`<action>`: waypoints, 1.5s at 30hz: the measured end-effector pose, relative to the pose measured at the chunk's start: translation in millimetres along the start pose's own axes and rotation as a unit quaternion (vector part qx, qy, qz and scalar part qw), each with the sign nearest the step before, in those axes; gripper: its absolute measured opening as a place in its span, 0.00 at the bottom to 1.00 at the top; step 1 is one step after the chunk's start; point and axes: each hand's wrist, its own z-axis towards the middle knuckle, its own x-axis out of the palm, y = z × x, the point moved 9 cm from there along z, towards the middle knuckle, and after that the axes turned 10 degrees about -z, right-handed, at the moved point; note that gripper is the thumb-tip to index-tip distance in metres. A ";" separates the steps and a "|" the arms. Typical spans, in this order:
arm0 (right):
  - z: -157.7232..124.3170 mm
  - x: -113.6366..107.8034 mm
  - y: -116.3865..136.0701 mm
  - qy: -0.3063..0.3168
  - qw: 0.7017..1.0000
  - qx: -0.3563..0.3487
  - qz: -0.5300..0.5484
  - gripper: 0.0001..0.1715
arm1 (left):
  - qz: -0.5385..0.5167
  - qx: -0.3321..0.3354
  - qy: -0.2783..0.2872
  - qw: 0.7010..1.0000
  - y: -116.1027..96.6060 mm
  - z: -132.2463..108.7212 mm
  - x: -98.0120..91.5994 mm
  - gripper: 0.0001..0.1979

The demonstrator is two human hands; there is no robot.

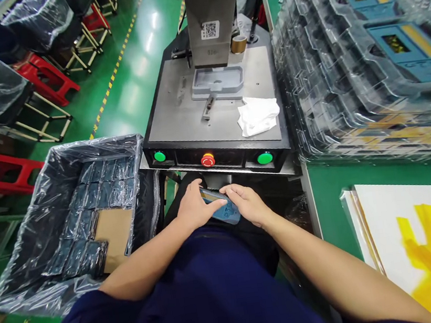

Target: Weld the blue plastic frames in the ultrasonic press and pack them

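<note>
Between my two hands, low in front of my body, is a blue plastic casing (224, 212) with a yellowish strip near its far edge. My left hand (197, 203) grips its left side, the thumb lying across the top face. On the other side my right hand (247, 204) closes on the casing's right edge. The palms hide parts of both ends. Just beyond stands a press machine (214, 108) with a grey fixture (217, 80) under its head. Its front panel carries two green buttons (265, 158) and a red emergency stop (207, 160).
To the left, a plastic-lined bin (59, 155) holds rows of bagged dark parts and cardboard (114, 236). At right rise stacked clear trays (331, 77) with blue casings; nearer lies a white board (381, 214) with yellow pieces. White cloths (259, 115) and a tape roll (239, 44) rest on the machine.
</note>
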 end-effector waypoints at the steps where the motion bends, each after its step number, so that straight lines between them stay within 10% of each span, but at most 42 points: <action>1: -0.7 0.1 1.5 -0.008 1.000 -0.007 0.013 0.22 | 0.011 0.011 -0.004 1.000 -4.1 -2.0 1.0 0.47; 10: 0.1 -2.3 -17.8 -0.009 0.985 0.103 0.141 0.22 | -0.154 -0.039 0.035 0.987 12.6 8.4 4.8 0.17; 21: 0.8 3.0 -20.8 0.010 0.972 0.136 0.192 0.22 | -0.373 -0.106 0.046 0.921 21.4 5.7 9.4 0.23; 25: -1.9 -17.5 10.0 -0.040 0.999 -0.015 0.025 0.20 | -0.406 -0.109 0.025 0.907 18.6 4.8 1.3 0.27; 29: -24.6 -27.3 62.8 -0.053 0.955 -0.259 -0.133 0.34 | -0.436 -0.122 -0.015 0.892 13.0 8.2 -17.8 0.30; 34: -43.1 -37.0 85.7 -0.054 0.912 -0.327 -0.244 0.44 | -0.454 -0.130 0.011 0.882 -6.1 15.8 -27.8 0.28; 40: -77.7 -98.0 128.9 -0.172 0.846 -0.369 -0.344 0.36 | -0.336 0.027 0.028 0.941 -58.6 41.9 -48.0 0.29; 45: -95.3 -220.6 149.6 -0.364 0.816 -0.246 -0.376 0.34 | -0.091 0.135 -0.112 0.980 -84.9 96.6 -98.0 0.22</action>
